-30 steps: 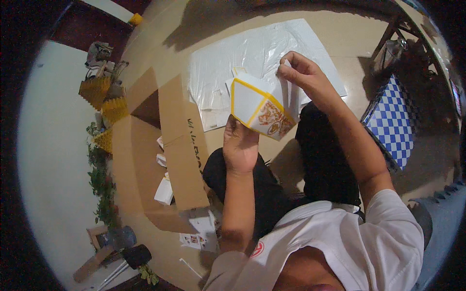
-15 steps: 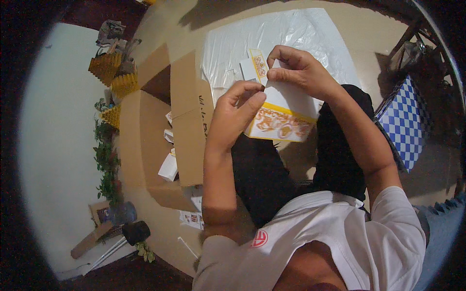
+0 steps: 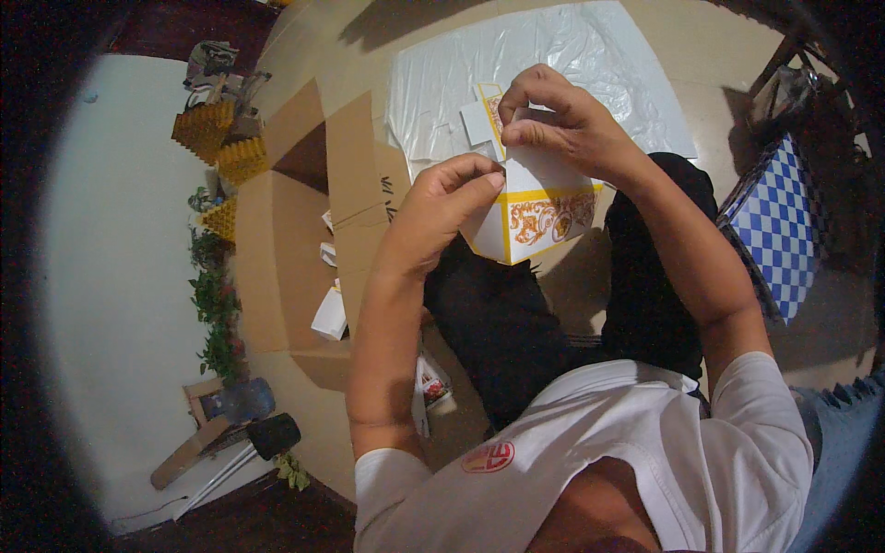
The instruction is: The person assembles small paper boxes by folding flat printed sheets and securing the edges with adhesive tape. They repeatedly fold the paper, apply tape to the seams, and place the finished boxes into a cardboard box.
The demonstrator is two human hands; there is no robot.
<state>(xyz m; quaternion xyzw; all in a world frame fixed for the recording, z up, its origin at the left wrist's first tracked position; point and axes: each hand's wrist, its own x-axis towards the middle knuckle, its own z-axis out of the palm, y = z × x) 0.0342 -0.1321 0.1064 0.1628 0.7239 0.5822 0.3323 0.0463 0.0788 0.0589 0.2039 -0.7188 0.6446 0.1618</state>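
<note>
While both forearms reach up from the lower edge of the view, a white paper carton (image 3: 553,221) with yellow borders and a brown scrolled pattern is held up in front of the person, over the near edge of a white slab (image 3: 553,46) covered in clear plastic. The left hand (image 3: 447,207) has its thumb and forefinger clamped on the carton's upper left corner, where the yellow border turns. Just beyond it, the right hand (image 3: 567,124) pinches the carton's raised white panel between thumb and forefinger, the two hands close together but apart. A narrow patterned strip (image 3: 492,106) shows just past the right fingertips; whether it belongs to the carton cannot be told.

To the left of the slab, an open cardboard box (image 3: 355,166) stands on the floor (image 3: 318,405), with small white pieces (image 3: 330,313) inside, near its right wall. A printed packet (image 3: 432,382) lies beside the left forearm, partly hidden by it. Beyond the slab's right edge, a blue-and-white checkered stack (image 3: 774,240) leans at a tilt. Green plants (image 3: 212,304) line the far left wall, below yellow ridged pieces (image 3: 203,124).
</note>
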